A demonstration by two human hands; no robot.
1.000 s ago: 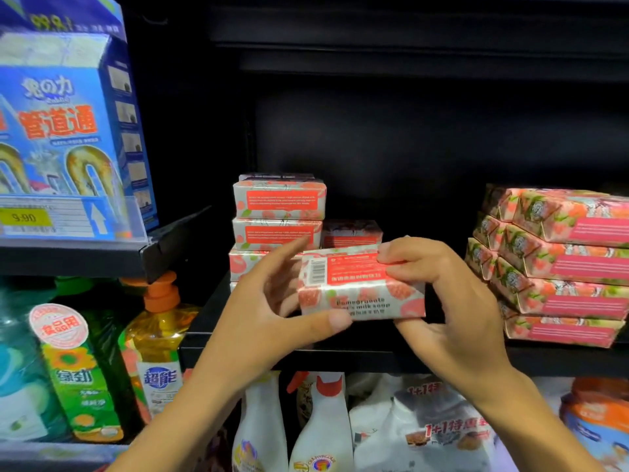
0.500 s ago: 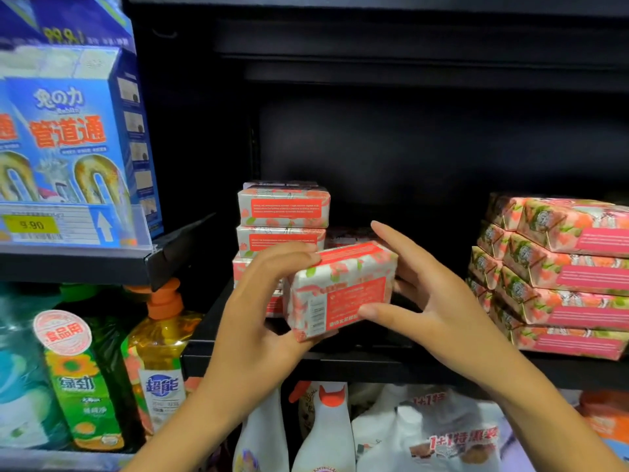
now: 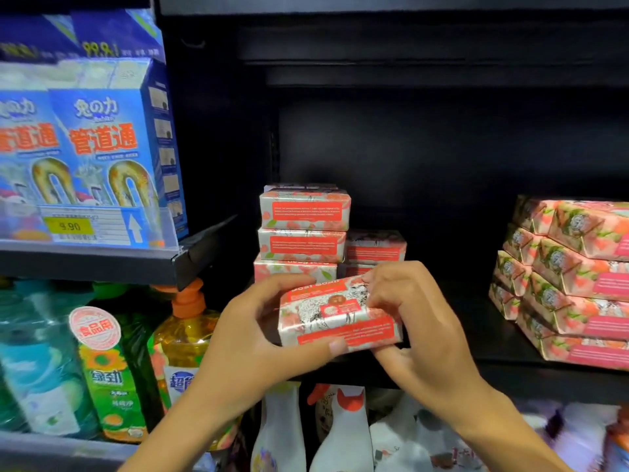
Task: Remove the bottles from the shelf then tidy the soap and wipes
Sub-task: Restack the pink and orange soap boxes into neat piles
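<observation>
soap box (image 3: 340, 316) | between hands | left hand (image 3: 252, 332) grips left end | right hand (image 3: 412, 321) grips right end

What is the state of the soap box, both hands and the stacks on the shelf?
Held soap box: lifted in front of the shelf, slightly tilted, wrapped.
Left hand: grips the box's left end.
Right hand: grips the box's right end.
Soap stack: neatly piled on the shelf.
Pink packs: piled, edges uneven.
</observation>
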